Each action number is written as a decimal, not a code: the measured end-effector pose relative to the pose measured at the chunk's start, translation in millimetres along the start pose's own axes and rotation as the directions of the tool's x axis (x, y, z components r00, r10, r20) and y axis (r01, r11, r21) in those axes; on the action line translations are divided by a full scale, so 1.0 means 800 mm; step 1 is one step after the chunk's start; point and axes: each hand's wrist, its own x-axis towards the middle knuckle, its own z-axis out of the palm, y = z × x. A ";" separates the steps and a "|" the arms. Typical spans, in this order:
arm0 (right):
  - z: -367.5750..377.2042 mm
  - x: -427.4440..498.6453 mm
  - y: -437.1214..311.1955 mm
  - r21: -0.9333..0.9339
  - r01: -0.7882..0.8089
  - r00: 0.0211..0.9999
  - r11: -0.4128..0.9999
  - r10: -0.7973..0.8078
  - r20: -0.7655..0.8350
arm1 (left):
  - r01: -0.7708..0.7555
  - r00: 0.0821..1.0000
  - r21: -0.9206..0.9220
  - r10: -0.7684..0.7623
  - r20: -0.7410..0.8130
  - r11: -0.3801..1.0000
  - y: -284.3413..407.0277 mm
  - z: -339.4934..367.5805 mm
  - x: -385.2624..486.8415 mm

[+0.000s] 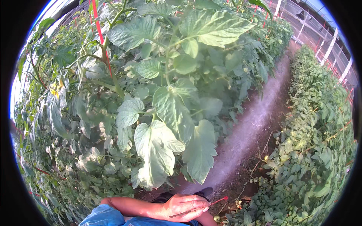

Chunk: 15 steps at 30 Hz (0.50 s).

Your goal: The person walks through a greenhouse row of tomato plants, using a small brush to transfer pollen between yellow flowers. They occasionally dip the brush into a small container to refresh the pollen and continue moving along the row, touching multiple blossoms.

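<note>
Low in the picture, my left hand [186,207] reaches in from the left, its fingers closed around a thin stick [219,200] with a red tip pointing right. Just below it shows some skin of my right arm or hand [207,219]; its fingers are hidden. Large tomato leaves [158,149] hang in front of me, above the left hand. A yellow tomato flower [56,89] is on the plant at the left, near a red string [98,28] running down along the stem.
A soil path [249,130] runs from my feet to the upper right, with a pale hazy streak over it. Dense tomato plants [319,158] with green fruit line its right side. White posts [329,46] and netting stand at the upper right.
</note>
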 end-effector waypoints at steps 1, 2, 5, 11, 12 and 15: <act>-0.017 0.005 0.007 0.004 0.007 1.000 1.000 -0.007 -0.008 | 0.026 1.000 0.006 -0.026 0.008 1.000 -0.009 0.010 0.012; -0.036 0.009 0.014 0.009 0.015 1.000 1.000 -0.015 -0.016 | 0.042 0.999 -0.015 -0.042 -0.033 0.999 -0.016 0.024 0.027; -0.101 0.018 0.036 0.020 0.047 0.999 0.999 -0.046 -0.028 | 0.067 0.996 0.066 -0.063 -0.065 0.996 -0.038 0.060 0.071; -0.245 0.014 0.077 -0.025 0.133 0.991 0.991 -0.133 0.003 | 0.058 0.997 0.042 -0.056 -0.057 0.997 -0.067 0.140 0.164; -0.270 0.015 0.086 -0.040 0.152 0.988 0.988 -0.151 0.011 | 0.019 0.997 0.032 -0.017 -0.082 0.999 -0.070 0.151 0.181; -0.336 0.015 0.114 -0.117 0.211 0.978 0.971 -0.208 0.031 | -0.027 0.991 0.012 0.028 -0.132 1.000 -0.076 0.177 0.228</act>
